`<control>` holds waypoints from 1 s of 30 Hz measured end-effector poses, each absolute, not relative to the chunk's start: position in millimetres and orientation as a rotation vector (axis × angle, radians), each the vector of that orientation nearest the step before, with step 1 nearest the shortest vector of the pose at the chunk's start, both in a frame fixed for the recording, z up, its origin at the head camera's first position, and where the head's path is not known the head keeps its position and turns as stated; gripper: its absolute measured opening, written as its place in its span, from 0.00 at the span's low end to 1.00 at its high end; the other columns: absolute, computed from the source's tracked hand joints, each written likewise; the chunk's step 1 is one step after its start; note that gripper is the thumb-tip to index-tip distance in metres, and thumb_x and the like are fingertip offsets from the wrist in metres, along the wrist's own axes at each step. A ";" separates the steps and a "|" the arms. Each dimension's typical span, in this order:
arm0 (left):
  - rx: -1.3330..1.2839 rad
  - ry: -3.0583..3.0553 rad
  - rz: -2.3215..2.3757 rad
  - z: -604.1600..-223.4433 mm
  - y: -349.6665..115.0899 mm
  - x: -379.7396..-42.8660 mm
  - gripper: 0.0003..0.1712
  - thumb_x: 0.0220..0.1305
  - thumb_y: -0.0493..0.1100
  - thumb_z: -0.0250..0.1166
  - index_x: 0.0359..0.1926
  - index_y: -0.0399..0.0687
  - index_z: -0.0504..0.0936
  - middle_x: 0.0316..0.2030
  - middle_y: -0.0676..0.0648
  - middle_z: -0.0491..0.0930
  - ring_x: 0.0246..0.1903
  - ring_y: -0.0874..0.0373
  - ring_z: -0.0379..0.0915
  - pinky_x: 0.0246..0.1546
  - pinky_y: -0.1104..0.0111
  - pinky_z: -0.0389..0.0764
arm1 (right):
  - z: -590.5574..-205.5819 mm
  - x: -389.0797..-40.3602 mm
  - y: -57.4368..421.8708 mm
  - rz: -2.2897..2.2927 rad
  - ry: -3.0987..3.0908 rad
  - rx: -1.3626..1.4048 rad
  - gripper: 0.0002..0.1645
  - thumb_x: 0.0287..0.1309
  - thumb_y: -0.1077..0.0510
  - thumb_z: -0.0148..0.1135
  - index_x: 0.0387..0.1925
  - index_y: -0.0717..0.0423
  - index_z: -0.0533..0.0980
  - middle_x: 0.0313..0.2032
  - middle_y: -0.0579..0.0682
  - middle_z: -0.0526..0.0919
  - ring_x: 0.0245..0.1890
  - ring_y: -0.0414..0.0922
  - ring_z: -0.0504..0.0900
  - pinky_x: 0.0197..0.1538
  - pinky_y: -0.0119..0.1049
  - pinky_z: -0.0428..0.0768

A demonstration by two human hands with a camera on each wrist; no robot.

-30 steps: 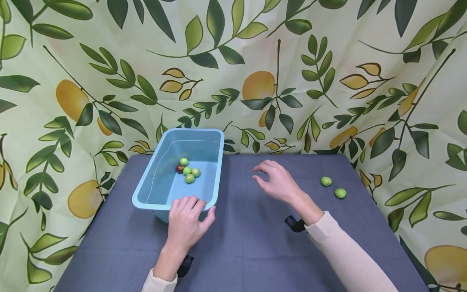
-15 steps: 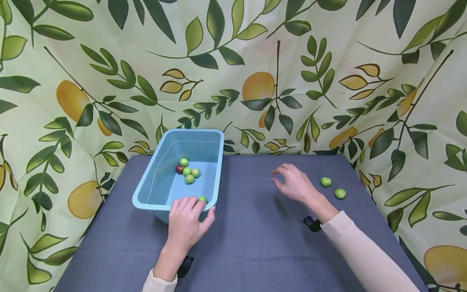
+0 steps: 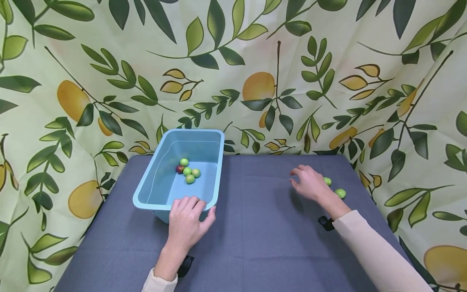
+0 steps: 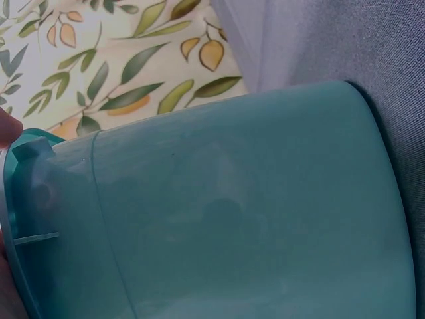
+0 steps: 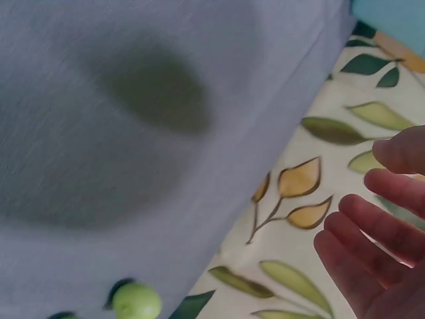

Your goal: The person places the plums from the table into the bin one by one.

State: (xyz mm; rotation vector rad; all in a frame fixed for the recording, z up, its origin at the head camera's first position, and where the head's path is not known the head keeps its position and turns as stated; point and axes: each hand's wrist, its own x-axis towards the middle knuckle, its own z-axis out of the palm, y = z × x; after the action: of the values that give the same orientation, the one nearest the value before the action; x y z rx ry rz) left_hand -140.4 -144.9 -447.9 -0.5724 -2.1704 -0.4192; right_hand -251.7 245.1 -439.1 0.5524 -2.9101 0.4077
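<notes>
My left hand [image 3: 187, 221] grips the near rim of a light blue plastic tub [image 3: 219, 162], fingers hooked over the edge and thumb at the near right corner. From the left wrist, the tub's outer wall [image 4: 232, 199] fills most of the view, a fingertip [image 4: 8, 127] at its rim. Inside lie several small round green fruits [image 3: 187, 171] and one dark red fruit [image 3: 179, 169]. Over the table's right side hovers my right hand [image 3: 310, 183], fingers loosely bent and holding nothing. Just beyond it sit two green fruits, one partly covered [image 3: 327, 181] and one nearer [image 3: 341, 193].
A dark grey-blue cloth [image 3: 251, 239] covers the table. Behind and beside it hangs a pale curtain [image 3: 219, 81] printed with leaves and orange fruit. Each wrist wears a black strap [image 3: 326, 223]. In the right wrist view, a green fruit [image 5: 137, 302] shows at the bottom edge.
My right hand has moved right, away from the tub toward the two green fruits. A green fruit seen by my left fingertips half a second ago is out of sight now. The left hand stays put.
</notes>
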 end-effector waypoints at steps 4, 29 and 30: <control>-0.570 -2.169 -0.416 -447.8 -144.6 -140.4 0.18 0.63 0.52 0.58 0.26 0.45 0.83 0.23 0.49 0.77 0.23 0.51 0.71 0.28 0.57 0.70 | -444.0 -254.2 259.3 0.350 -2.936 0.482 0.15 0.62 0.58 0.63 0.47 0.62 0.83 0.45 0.60 0.82 0.49 0.62 0.80 0.44 0.61 0.80; -0.567 -2.170 -0.408 -446.3 -144.4 -139.8 0.18 0.63 0.52 0.59 0.25 0.46 0.83 0.23 0.49 0.77 0.23 0.52 0.71 0.28 0.57 0.70 | -456.6 -247.9 343.7 0.337 -3.040 0.220 0.20 0.62 0.57 0.60 0.49 0.69 0.79 0.44 0.68 0.79 0.45 0.68 0.78 0.38 0.65 0.76; -0.567 -2.170 -0.411 -446.3 -144.4 -139.8 0.17 0.62 0.52 0.59 0.25 0.46 0.83 0.23 0.49 0.77 0.23 0.52 0.71 0.28 0.57 0.70 | -457.6 -247.8 346.6 0.340 -3.043 0.212 0.20 0.62 0.57 0.60 0.49 0.70 0.79 0.44 0.68 0.79 0.45 0.68 0.78 0.37 0.65 0.76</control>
State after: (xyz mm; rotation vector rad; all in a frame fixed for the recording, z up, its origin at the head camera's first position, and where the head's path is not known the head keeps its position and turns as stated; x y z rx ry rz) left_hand -139.8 -144.4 -446.3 -0.5671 -2.1697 -0.4109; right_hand -247.8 346.6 -457.6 0.2116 -3.0429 0.3396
